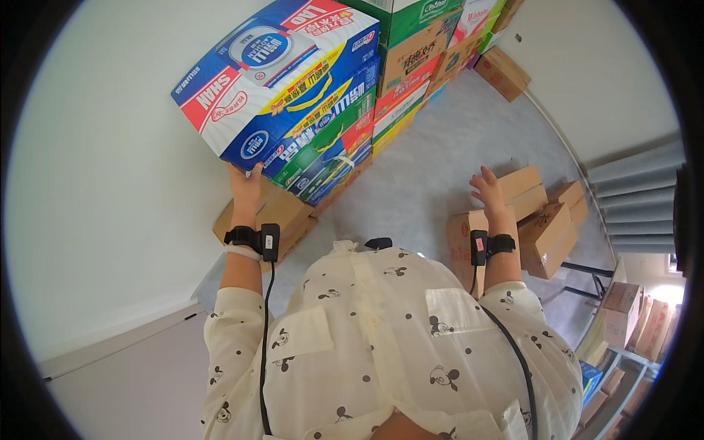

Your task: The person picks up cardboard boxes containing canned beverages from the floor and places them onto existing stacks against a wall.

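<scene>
A large blue, white and red carton [257, 88] tops a tall stack at the upper left. My left hand [245, 187] is at its near lower corner, thumb on one side and fingers round the other, with the fingertips partly hidden by the carton. Below it in the stack are a blue and yellow carton [345, 95] and a green carton [323, 150]. Off to the right, my right hand [488, 189] is raised in the air with its fingers apart and nothing in them, just in front of some brown boxes [522, 189].
More colourful cartons [412, 62] stand stacked beyond. Plain brown boxes lie under my left forearm [275, 213] and along the right wall [551, 238]. One brown box [503, 73] sits far back. Grey curtains [636, 198] and a shelf rack [623, 374] with boxes are at the right.
</scene>
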The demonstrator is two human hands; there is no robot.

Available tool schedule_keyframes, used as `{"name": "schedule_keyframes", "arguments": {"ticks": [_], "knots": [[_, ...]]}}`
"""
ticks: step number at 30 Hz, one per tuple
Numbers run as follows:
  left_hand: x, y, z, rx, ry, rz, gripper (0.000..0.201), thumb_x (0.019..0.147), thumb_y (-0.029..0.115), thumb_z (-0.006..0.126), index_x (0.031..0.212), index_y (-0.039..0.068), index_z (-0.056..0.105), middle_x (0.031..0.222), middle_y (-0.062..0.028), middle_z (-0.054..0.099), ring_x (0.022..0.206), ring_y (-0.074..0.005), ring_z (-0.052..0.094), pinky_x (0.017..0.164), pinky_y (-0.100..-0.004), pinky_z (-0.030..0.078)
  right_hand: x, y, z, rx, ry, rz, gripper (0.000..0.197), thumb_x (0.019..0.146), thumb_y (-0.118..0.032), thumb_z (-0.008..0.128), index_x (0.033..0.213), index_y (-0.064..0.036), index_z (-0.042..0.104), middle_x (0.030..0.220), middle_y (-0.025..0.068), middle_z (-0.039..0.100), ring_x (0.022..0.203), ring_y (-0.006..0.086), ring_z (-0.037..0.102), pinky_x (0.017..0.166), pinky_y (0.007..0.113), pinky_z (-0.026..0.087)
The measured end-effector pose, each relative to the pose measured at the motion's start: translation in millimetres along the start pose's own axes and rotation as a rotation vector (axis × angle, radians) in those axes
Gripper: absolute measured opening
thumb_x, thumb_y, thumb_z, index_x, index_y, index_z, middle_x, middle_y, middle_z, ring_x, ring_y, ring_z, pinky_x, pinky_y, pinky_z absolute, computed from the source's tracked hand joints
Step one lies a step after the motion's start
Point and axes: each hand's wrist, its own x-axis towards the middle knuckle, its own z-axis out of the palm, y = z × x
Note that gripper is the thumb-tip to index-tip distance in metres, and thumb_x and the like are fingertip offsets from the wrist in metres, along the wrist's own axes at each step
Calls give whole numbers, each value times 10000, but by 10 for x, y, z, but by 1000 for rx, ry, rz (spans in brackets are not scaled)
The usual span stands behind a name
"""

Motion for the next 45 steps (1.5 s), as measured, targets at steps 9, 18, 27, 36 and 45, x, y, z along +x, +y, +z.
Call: {"name": "schedule_keyframes", "arguments": {"ticks": [9,18,27,36,45], "knots": [[27,-71,-18,-8,-6,17,744,751,-55,604,1344,13,161,1261,-166,404,1133,-234,450,967,-330,349,-35,91,-9,-23,45,19,593,773,-177,582,1307,-36,369,1109,96,540,886,165,571,661,302,479],[-805,-135,-566,108,-166,-772,582,829,276,592,1299,23,360,1205,-115,486,1039,-207,508,804,-308,451,-77,1220,-408,38,-147,128,306,818,-187,554,1077,-37,492,947,77,566,817,203,567,687,338,474],[-2207,-250,-931,-403,-47,-1198,461,865,282,537,1246,52,414,1128,-110,531,1015,-234,540,831,-343,464,-345,1842,-237,769,-89,687,138,820,-130,540,953,-95,547,880,103,573,835,258,554,697,374,460],[-2699,-399,-1020,-584,121,-1275,459,876,263,517,1246,33,375,1162,-164,517,1014,-276,544,841,-388,457,-259,1483,59,632,-169,553,294,864,-187,511,1111,-34,465,1140,120,506,1075,251,495,858,357,423],[-2852,-405,-1009,-597,118,-1309,420,870,260,512,1226,68,396,1164,-160,516,1035,-281,530,852,-384,446,-352,1586,-108,752,-128,644,280,867,-136,496,1116,-11,472,1102,128,537,1001,241,528,799,355,456]]}}
